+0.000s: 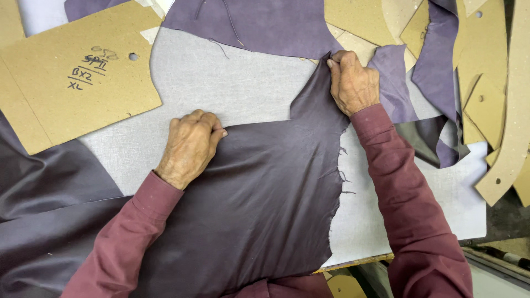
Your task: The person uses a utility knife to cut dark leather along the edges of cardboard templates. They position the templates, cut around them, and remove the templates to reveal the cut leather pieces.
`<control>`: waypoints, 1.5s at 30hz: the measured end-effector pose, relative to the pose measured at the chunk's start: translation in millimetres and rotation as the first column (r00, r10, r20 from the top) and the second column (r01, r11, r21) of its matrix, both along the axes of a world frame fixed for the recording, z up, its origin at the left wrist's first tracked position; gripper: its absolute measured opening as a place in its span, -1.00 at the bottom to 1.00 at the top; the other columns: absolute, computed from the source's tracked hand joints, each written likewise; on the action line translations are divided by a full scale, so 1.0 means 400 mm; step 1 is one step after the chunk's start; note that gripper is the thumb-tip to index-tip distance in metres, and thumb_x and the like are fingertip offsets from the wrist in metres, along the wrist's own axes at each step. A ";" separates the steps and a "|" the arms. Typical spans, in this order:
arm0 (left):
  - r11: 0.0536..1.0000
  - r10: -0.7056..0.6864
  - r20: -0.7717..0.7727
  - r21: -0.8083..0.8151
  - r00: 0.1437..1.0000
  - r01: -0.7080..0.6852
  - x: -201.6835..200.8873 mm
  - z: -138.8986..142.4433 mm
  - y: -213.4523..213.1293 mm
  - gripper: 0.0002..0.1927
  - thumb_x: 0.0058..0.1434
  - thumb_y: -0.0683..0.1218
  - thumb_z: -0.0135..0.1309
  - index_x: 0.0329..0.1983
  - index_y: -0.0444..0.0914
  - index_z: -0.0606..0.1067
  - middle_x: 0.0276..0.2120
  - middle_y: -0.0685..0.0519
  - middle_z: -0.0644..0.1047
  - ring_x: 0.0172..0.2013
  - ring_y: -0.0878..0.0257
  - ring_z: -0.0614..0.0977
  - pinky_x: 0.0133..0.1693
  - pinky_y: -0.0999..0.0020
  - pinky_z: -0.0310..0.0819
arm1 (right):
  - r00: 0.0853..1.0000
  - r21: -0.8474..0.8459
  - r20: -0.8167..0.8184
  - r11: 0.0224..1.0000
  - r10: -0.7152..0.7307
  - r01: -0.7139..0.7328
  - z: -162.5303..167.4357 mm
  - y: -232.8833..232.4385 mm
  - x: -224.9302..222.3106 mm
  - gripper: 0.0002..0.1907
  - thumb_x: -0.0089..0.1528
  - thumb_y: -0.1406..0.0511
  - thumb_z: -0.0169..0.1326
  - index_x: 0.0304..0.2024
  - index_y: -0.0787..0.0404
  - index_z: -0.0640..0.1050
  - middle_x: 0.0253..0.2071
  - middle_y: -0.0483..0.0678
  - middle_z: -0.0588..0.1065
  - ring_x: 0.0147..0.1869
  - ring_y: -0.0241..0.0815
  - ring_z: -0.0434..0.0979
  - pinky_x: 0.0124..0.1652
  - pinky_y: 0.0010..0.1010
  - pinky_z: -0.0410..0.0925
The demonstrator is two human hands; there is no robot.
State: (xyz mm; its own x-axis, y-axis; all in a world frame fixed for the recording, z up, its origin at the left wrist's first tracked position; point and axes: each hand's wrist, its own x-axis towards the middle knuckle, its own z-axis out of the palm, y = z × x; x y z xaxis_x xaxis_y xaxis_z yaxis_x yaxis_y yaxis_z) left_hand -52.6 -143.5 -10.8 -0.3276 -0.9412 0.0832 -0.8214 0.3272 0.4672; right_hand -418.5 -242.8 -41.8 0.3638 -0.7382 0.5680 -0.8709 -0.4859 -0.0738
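Observation:
A large dark purple leather hide (pixel 265 193) lies spread over a grey cutting board (pixel 221 83). My left hand (pixel 190 143) is curled over the hide's upper edge near the middle, fingers closed on it. My right hand (pixel 350 80) pinches a raised pointed corner of the same hide at the upper right. Both sleeves are maroon. The hide's right edge is ragged with loose threads.
A big cardboard pattern (pixel 77 72) with a punched hole and handwriting lies at upper left. More cardboard patterns (pixel 486 99) are stacked at the right. Lighter purple leather scraps (pixel 436 66) and another piece (pixel 259 22) lie along the top. The board's front edge is at lower right.

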 end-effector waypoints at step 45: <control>0.978 -0.041 -0.380 -0.204 0.924 -0.041 0.083 -0.084 -0.004 -0.87 0.35 -0.15 0.27 -0.18 -0.28 0.54 -0.31 0.03 0.58 -0.27 0.17 0.55 -0.04 0.21 0.42 | 0.991 0.497 0.049 0.857 0.126 -0.134 0.044 0.713 0.407 0.01 0.24 -0.20 0.05 0.41 0.45 0.24 0.48 0.36 0.15 0.60 0.30 0.02 0.47 0.22 -0.12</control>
State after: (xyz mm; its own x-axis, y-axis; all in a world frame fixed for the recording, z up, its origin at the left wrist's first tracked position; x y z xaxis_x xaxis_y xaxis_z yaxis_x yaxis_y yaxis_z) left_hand -19.5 -145.0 -44.4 -0.2328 -0.8900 0.3920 -0.5945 0.4492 0.6670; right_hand -255.6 42.3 -24.0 0.4712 -0.8704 0.1429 -0.7993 -0.4899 -0.3479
